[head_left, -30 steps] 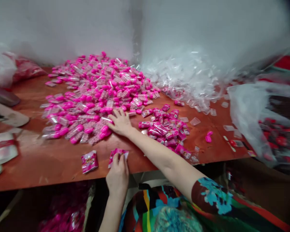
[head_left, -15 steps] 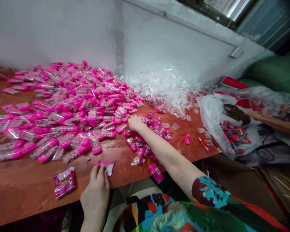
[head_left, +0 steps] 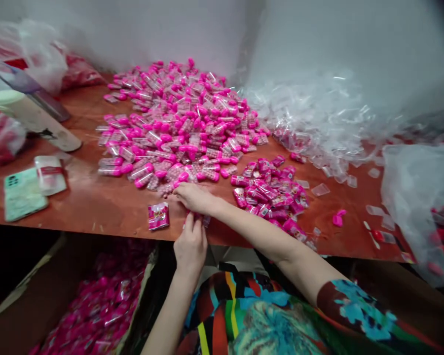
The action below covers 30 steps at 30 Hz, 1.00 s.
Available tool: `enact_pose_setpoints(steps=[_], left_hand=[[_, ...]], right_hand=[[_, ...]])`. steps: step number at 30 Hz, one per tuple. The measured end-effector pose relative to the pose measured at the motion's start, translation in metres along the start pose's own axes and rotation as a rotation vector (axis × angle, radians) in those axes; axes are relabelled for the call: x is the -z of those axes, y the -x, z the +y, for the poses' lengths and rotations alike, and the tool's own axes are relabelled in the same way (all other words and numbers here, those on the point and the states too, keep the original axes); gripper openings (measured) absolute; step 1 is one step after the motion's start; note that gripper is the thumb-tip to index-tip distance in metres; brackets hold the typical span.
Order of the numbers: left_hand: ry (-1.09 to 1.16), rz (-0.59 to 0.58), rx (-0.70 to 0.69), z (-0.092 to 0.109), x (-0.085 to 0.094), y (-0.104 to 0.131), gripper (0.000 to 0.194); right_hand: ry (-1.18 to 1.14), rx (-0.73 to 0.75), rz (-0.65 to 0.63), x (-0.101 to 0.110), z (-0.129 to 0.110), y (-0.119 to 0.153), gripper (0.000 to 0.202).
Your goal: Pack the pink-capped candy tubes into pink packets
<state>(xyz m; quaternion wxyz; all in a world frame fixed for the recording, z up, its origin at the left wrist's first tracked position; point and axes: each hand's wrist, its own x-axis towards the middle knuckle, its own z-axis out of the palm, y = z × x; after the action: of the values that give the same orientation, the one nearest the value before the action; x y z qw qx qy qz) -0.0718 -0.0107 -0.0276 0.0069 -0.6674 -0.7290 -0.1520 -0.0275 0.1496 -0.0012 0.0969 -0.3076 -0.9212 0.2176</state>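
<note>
My left hand (head_left: 191, 242) is at the table's front edge, fingers closed on a pink printed packet (head_left: 197, 215), mostly hidden by my hands. Just above it, my right hand (head_left: 194, 197) reaches across to the near edge of a heap of clear tubes (head_left: 185, 128) with pink caps and small pink balls inside. Its fingertips are pinched together there; what they hold, if anything, is too small to tell. Flat on the table, left of both hands, lies another pink printed packet (head_left: 158, 216). A pile of similar pink packets (head_left: 266, 190) sits right of my right hand.
Clear plastic pieces (head_left: 318, 113) are heaped at the back right, beside a white plastic bag (head_left: 403, 197). A phone (head_left: 24, 195), a small white-and-red pack (head_left: 51, 175) and a tumbler (head_left: 37, 118) lie left. Below the table edge stands a box full of pink packets (head_left: 99, 301).
My view has swung left, bringing the phone, tumbler and lower box into sight. My right hand has moved from beside the packet pile to the tubes' near edge, close to my left hand.
</note>
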Motion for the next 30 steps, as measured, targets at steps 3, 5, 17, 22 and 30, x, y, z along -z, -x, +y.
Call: enact_pose_setpoints(steps=[3,5,17,22,30], left_hand=[[0.056,0.101,0.002,-0.008,0.002,0.012,0.033],[0.092,0.158,0.007,-0.014,0.005,0.019,0.03],[0.218,0.154,0.044,-0.026,0.008,0.034,0.026],[0.298,0.198,0.071,-0.031,0.011,0.029,0.025],[0.406,0.248,0.045,-0.032,0.019,0.0,0.022]], right_hand=[[0.005,-0.001,-0.006,-0.019,-0.01,-0.021,0.021],[0.006,0.024,-0.003,-0.024,-0.012,-0.026,0.023],[0.009,0.192,-0.103,-0.022,-0.008,-0.039,0.019],[0.079,0.108,0.004,-0.026,0.006,-0.027,0.018],[0.003,-0.043,0.212,-0.015,0.03,-0.001,0.018]])
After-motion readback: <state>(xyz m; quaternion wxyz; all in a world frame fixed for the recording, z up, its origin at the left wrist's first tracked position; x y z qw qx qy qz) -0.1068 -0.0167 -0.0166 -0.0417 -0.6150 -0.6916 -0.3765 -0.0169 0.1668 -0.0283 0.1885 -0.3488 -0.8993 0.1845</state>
